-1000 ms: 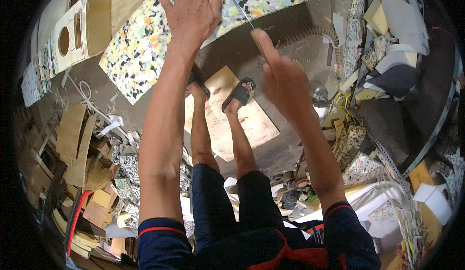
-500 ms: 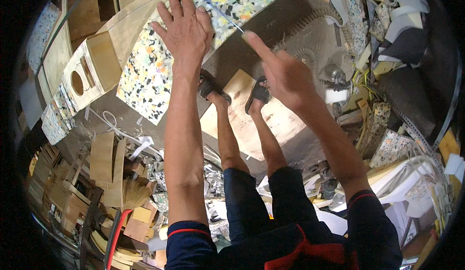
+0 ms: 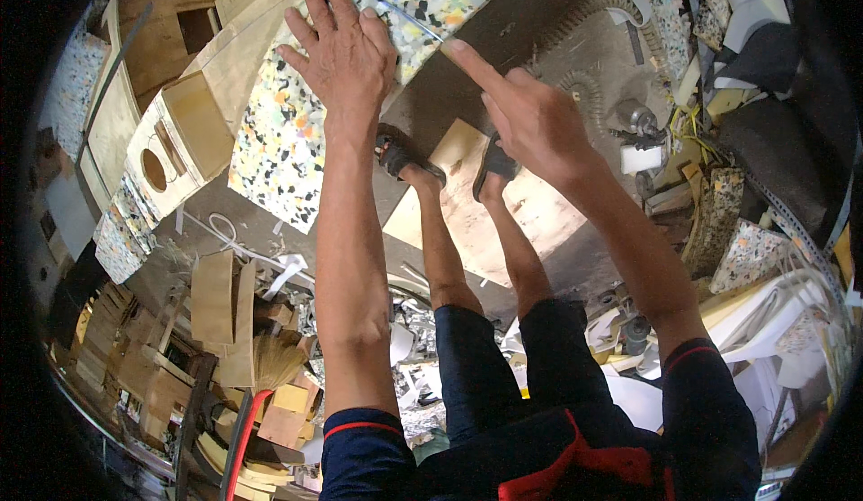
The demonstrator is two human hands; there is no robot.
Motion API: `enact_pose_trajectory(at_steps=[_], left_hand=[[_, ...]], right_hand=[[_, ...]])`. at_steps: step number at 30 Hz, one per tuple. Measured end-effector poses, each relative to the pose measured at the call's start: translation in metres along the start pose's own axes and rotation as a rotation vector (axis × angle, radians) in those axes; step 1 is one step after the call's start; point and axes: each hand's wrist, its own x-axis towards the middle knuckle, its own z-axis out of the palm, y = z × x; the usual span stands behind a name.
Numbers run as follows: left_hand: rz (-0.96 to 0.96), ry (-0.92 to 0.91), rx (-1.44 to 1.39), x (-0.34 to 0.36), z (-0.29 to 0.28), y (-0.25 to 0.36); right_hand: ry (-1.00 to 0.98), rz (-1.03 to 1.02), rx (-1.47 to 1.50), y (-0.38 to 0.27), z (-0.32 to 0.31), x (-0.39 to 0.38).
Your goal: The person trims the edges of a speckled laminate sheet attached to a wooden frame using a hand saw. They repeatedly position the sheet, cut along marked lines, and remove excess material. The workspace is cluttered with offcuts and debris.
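Left hand (image 3: 346, 65) lies flat, fingers spread, on the speckled foam sheet (image 3: 283, 141), whose far part is cut off; right hand (image 3: 539, 128) clenches the hidden handle of a thin blade (image 3: 421, 25) across the sheet's near edge, its tip indistinct.

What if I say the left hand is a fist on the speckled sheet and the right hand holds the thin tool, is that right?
Not quite: the left hand isn't a fist. The head view shows its fingers spread on the speckled sheet. The right hand does hold the thin tool.
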Motion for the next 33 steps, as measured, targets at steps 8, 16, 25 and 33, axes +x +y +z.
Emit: enact_pose_trajectory(at_steps=[8,16,25,33], left_hand=[[0.066,0.039,0.004,0.01,-0.003,0.001],[0.367,-0.059,-0.065,0.028,-0.001,0.006],[0.385,-0.038,-0.033,0.034,-0.001,0.009],[0.37,-0.047,-0.055,0.031,0.002,0.01]], right_hand=[[-0.105,0.124,0.028,0.008,-0.02,-0.044],[-0.063,0.072,-0.11,0.011,0.006,0.001],[-0.088,0.109,-0.117,0.024,-0.005,-0.049],[-0.061,0.048,-0.022,0.029,0.007,-0.032]])
